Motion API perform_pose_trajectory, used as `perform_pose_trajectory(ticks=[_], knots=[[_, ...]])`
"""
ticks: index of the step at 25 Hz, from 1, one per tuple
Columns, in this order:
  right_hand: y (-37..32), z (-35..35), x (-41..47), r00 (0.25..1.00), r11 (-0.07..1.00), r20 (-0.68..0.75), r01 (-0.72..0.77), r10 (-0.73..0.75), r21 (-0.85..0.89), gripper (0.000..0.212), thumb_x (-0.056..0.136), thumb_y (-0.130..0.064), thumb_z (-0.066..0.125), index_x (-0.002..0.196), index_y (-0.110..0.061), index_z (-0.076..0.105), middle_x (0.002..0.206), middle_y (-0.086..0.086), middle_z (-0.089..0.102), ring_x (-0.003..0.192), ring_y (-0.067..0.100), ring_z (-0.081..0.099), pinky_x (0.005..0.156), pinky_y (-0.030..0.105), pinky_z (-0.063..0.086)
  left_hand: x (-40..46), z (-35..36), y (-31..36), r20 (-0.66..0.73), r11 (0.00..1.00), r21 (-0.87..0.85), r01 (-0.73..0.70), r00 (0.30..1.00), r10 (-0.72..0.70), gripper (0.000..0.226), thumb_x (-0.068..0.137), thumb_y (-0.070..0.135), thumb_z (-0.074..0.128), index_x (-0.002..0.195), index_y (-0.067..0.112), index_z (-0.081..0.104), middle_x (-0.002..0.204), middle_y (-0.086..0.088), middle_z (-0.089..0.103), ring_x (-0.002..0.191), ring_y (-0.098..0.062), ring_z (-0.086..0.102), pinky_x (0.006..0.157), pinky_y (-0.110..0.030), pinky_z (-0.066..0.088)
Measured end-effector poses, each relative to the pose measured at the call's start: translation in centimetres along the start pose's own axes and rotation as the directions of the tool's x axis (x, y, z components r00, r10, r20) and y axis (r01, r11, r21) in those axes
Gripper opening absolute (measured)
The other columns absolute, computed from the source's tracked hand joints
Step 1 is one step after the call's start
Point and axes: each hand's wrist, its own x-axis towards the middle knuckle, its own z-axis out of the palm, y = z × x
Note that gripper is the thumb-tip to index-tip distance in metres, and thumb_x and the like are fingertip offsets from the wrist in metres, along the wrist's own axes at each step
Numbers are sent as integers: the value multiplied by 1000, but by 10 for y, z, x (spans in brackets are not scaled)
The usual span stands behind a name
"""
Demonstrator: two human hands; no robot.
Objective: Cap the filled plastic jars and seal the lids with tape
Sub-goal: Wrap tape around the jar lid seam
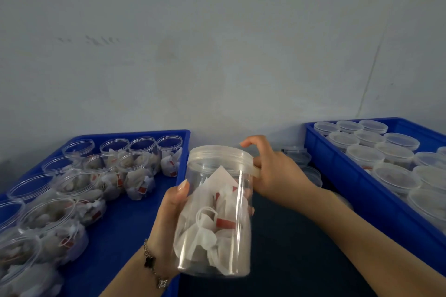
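Note:
A clear plastic jar (214,219) full of white tea bags with red tags is held up in the middle of the view. A translucent lid (218,158) sits on it. My left hand (169,214) grips the jar body from the left, thumb on its front. My right hand (272,171) is at the lid's right edge and pinches a pale strip of tape (256,171) that lies against the lid's side.
A blue tray (115,236) on the left holds several open filled jars (135,171). A blue crate (357,183) on the right holds several capped jars (395,176). Loose lids (299,154) lie between them on the dark table (289,248). A grey wall stands behind.

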Motion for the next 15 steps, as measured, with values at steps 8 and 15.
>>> perform_pose_trajectory(ticks=[8,15], knots=[[-4,10,-6,996,995,56,-68,72,-67,67,86,-32,55,133,-33,8,64,-12,49,54,5,49,50,20,35,12,7,-13,477,957,272,-97,878,-47,98,45,62,84,127,24,46,118,4,64,105,-9,63,83,-21,50],[4,0,-10,969,979,-147,-205,201,-12,68,88,-29,56,135,-35,7,58,-10,54,51,7,53,43,22,35,17,15,-18,127,899,271,-345,938,322,82,48,60,83,115,26,51,113,4,62,104,-21,62,83,-36,55]])
